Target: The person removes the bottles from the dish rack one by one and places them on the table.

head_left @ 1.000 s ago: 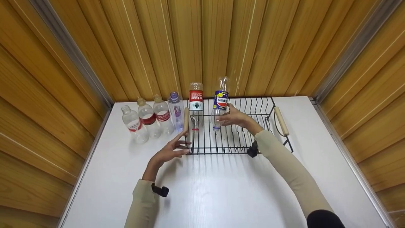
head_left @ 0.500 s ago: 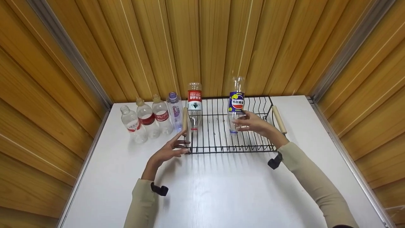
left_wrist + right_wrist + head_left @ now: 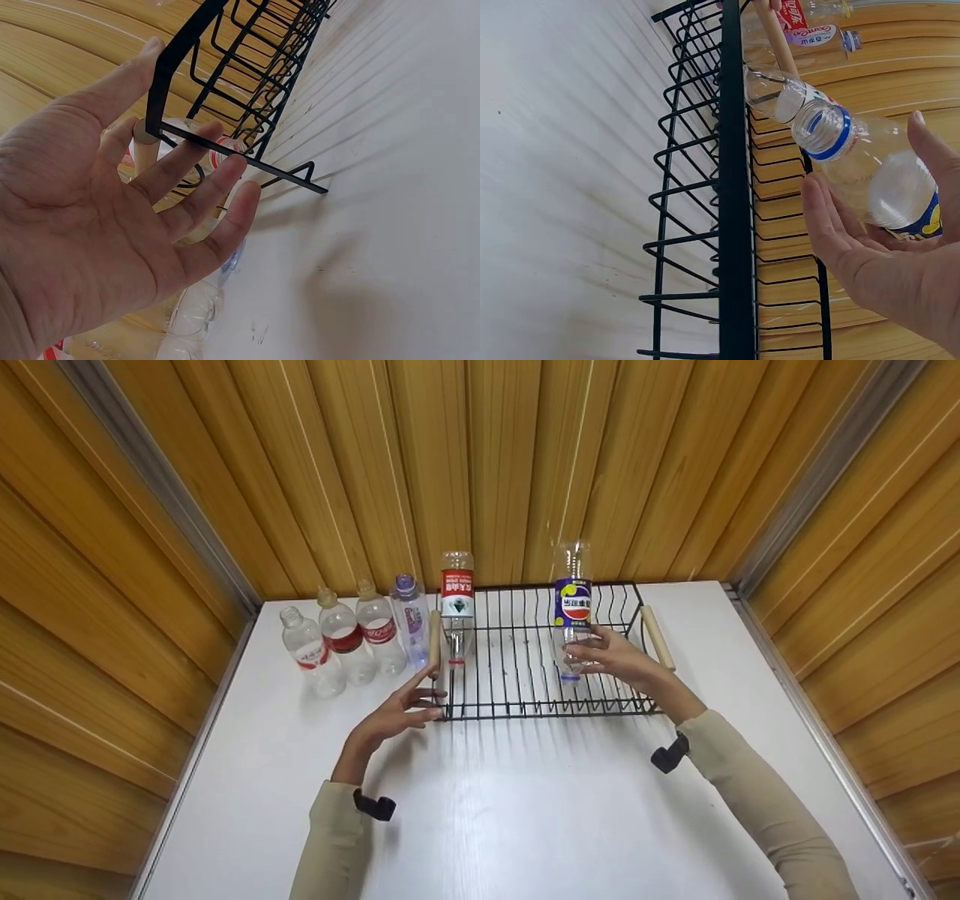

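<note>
Since earlier frame, right hand (image 3: pixel 613 655) and blue-label bottle (image 3: pixel 573 601) have moved rightward along wire rack (image 3: pixel 525 628). Head view: right hand grasps bottle, neck down, over rack's right half; left hand (image 3: pixel 388 718) loose, at rack's left end; red-label bottle (image 3: pixel 457 592) inverted nearby; 4 upright bottles (image 3: pixel 379 631) stand left of rack. Left wrist view: left hand's fingers spread, touching rack's frame. Right wrist view: thumb and fingers curl around bottle above mouth.

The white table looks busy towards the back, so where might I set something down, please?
The white table is bare in front of the rack, between the two sleeves, and along the strip right of the rack's right handle. It is crowded left of the rack, where four bottles stand close together.
</note>
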Tool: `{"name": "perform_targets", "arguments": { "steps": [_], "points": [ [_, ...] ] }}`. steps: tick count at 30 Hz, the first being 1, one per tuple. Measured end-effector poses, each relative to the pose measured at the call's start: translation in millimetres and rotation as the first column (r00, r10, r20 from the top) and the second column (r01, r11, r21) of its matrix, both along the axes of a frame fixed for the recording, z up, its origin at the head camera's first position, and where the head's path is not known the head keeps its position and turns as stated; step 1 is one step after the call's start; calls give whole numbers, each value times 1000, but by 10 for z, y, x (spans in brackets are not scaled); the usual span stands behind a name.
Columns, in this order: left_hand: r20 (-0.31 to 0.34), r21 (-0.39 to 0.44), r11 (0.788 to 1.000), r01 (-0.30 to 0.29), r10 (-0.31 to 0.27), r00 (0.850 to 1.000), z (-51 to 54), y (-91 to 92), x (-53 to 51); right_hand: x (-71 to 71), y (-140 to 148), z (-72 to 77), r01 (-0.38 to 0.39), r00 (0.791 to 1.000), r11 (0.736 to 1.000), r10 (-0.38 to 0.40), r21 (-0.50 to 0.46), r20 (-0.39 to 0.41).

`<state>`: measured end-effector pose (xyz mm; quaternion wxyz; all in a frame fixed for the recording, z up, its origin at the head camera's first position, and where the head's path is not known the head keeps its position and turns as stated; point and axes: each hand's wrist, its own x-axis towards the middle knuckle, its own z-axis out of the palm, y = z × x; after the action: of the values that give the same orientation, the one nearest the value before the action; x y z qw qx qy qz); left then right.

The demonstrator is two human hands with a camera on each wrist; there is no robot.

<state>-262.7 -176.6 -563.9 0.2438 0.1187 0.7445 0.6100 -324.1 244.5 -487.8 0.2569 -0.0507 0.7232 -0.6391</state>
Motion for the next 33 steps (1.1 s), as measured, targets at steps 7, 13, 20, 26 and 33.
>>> {"name": "perform_targets", "arguments": {
  "steps": [7,13,20,26,33],
  "points": [
    [11,9,1000,1,-1,1000,-26,8,42,61,25,-38,-32,998,997,35,73,-49],
    [11,7,1000,6,-6,1000,-16,24,25,68,48,-29,4,998,999,-2,37,-57],
    [-8,10,1000,18,-18,1000,4,7,16,99,70,-56,33,994,999,-37,-40,-101],
    [-29,4,1000,20,-20,999,10,-2,15,139,95,-57,28,991,998,-35,-56,-127],
    [-120,-35,999,17,-22,993,79,-17,-14,165,131,-26,21,990,998,-30,-63,-141]
  ]
}}
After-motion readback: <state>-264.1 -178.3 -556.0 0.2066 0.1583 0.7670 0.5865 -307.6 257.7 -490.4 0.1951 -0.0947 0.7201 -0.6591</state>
